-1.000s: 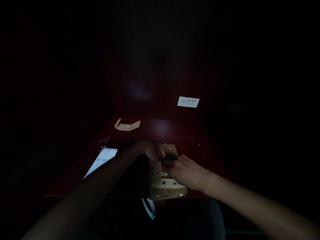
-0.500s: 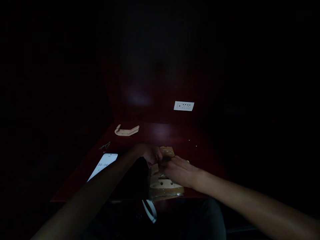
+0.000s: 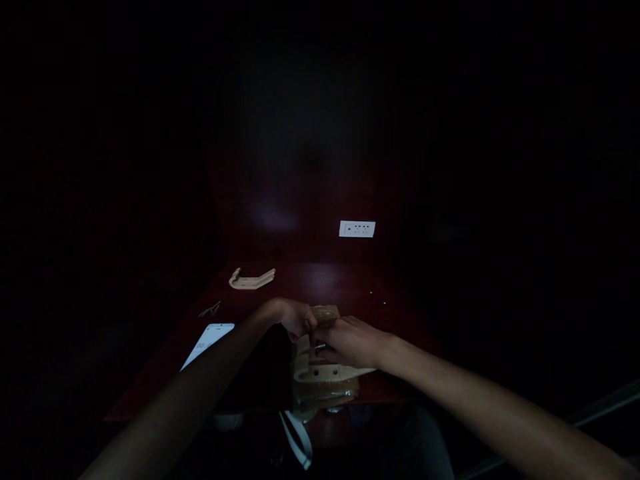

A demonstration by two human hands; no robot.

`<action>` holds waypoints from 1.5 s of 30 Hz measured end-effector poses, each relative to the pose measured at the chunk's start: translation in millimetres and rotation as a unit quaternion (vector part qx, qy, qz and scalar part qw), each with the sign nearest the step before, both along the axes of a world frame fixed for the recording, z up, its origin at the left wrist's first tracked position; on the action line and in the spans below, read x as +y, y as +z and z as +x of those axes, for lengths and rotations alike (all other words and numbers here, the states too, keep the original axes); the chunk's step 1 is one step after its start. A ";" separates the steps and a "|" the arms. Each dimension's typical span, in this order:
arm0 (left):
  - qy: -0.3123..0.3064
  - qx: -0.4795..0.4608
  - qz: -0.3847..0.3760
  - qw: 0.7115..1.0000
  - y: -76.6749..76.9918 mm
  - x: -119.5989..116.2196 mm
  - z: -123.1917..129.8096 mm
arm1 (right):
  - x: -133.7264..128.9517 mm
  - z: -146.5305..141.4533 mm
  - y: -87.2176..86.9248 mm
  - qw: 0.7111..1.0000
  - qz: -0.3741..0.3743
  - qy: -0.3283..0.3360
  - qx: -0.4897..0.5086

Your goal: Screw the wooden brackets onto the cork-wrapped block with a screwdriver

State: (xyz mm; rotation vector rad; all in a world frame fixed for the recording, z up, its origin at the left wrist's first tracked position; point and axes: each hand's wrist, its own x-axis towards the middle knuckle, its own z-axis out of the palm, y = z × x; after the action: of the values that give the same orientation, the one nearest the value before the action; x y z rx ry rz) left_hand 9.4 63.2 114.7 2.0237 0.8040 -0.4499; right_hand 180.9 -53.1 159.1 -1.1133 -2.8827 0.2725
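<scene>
Left hand (image 3: 295, 319) and right hand (image 3: 353, 341) meet close together, both curled narrowly around the upper end of a pale tan curved-panel assembly (image 3: 325, 381). It sits at the near edge of the dark red tabletop (image 3: 320, 280), between the forearms and mostly under the right hand. The left hand closes against a rough tan block (image 3: 325, 315) at the assembly's far end, while the right hand's fingers lie across the middle, just beside a small metal part (image 3: 320, 347). A sheen on the lower part may be clear tape, though the dim light hides the detail. The assembly looks light and fairly stiff, but its thin upright pieces may be fragile and any taped surface slippery. The thick, rounded base seems the safer place to take hold. A white fabric strap (image 3: 297, 440) hangs below the near edge. Farther left lie a white-screened smartphone (image 3: 207, 342), a few thin metal pieces (image 3: 210, 309) and a pale U-shaped bracket (image 3: 251, 280). A white wall socket plate (image 3: 357, 229) sits on the wall beyond.
</scene>
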 end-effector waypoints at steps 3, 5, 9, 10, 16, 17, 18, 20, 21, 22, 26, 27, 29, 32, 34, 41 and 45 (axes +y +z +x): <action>0.004 -0.010 -0.017 1.000 0.4 -0.3 0.2 | -1.6 9.0 6.4 0.999 0.012 -0.001 0.040; -0.001 -0.009 -0.031 0.999 0.6 0.3 1.1 | -2.0 14.5 10.7 0.999 0.016 -0.013 0.043; -0.007 0.004 -0.032 0.999 -0.2 2.2 1.4 | -1.9 20.1 16.0 0.999 0.011 -0.042 0.022; -0.006 0.002 -0.030 1.000 -0.4 2.3 0.9 | -1.9 20.4 16.3 0.999 0.010 -0.044 0.023; -0.009 -0.023 -0.011 1.000 2.0 -0.5 -3.6 | -1.8 20.0 12.2 0.999 -0.007 -0.026 0.029; -0.009 -0.021 -0.009 1.000 2.9 -0.8 -3.7 | -1.7 19.5 10.4 0.999 -0.004 -0.024 0.026; -0.011 -0.017 -0.008 1.000 3.8 -0.8 -3.6 | -1.6 19.0 8.3 1.000 0.002 -0.022 0.020; -0.018 -0.011 -0.007 1.000 5.4 -0.1 -2.5 | -1.4 17.5 3.1 0.999 0.017 -0.027 0.001; -0.021 -0.009 -0.005 1.000 5.9 0.4 -1.6 | -1.3 16.6 0.2 0.999 0.023 -0.032 -0.010; -0.023 -0.005 -0.003 1.000 6.2 1.1 -0.6 | -1.1 15.7 -2.6 0.999 0.027 -0.036 -0.020; -0.028 0.000 0.014 1.000 4.4 4.1 2.9 | -0.4 13.0 -10.7 0.998 0.028 -0.042 -0.037; -0.027 -0.005 0.011 1.000 3.5 4.8 2.3 | 0.0 12.7 -11.7 0.998 0.029 -0.045 -0.039; -0.014 -0.025 -0.005 1.000 2.6 5.2 -2.7 | 0.9 12.4 -13.0 0.997 0.028 -0.050 -0.042; 0.046 -0.115 -0.035 0.992 5.3 -0.9 -21.1 | 2.3 12.6 -14.3 0.997 0.023 -0.054 -0.040; 0.088 -0.235 -0.054 0.966 8.6 -12.0 -37.4 | 3.2 13.0 -15.3 0.998 0.016 -0.056 -0.034; 0.120 -0.354 -0.019 0.927 -3.8 -64.7 -59.9 | 6.5 15.5 -20.7 0.998 -0.007 -0.061 -0.008; 0.110 -0.360 0.022 0.926 -13.7 -72.4 -55.0 | 7.4 16.5 -21.4 0.998 -0.014 -0.062 0.000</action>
State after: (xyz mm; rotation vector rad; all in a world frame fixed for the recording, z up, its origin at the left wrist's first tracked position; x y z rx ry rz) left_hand -45.6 -9.2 101.1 1.8991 0.5592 0.4333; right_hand 197.4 -45.6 137.7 -1.2915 -2.8036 0.3084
